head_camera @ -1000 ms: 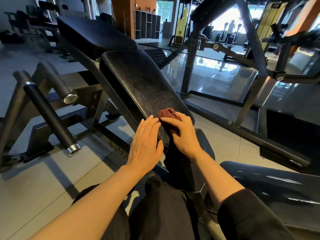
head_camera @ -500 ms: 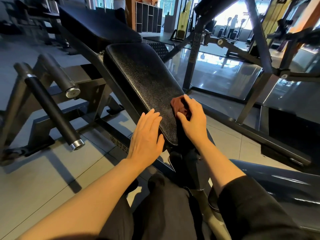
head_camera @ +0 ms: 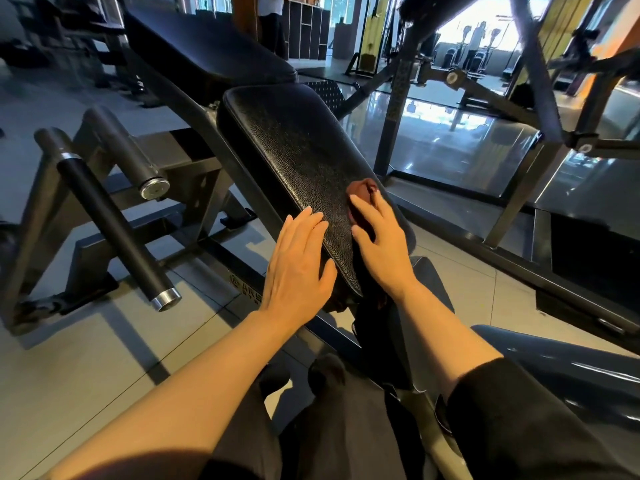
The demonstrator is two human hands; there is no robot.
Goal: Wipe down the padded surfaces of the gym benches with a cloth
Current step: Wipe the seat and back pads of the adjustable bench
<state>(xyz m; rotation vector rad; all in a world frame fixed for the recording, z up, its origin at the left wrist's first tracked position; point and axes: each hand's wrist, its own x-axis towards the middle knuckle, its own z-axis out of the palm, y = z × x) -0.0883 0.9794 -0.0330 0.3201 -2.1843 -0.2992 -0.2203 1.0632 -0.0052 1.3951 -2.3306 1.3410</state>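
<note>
**Mia:** What had moved since a moment before?

**Ben:** The right hand [head_camera: 379, 244] and the cloth [head_camera: 363, 199] had slid up the pad [head_camera: 298, 157] and over toward its right edge. A second before, they were down by the pad's near end. The left hand [head_camera: 298, 268] had stayed in the same spot.

**Mia:** What did the head camera show?

**Ben:** A black padded bench sloped up and away from the person. The dark red cloth lay bunched on the pad, near the right edge. The right hand lay on top of it, pressing it onto the pad. Its fingers looked bent over the cloth, but I could not tell if they really gripped it.

**Mia:** And the other hand?

**Ben:** It was flat and wide, fingers straight, resting on the pad's near left edge. It held nothing. The two hands were near each other but apart.

**Mia:** What else was there?

**Ben:** A second pad [head_camera: 207, 50] sat higher up, behind the first. Two roller bars [head_camera: 114, 220] stuck out on the left, over a gray tile floor [head_camera: 69, 368]. The right arm had a black sleeve [head_camera: 519, 420].
</note>
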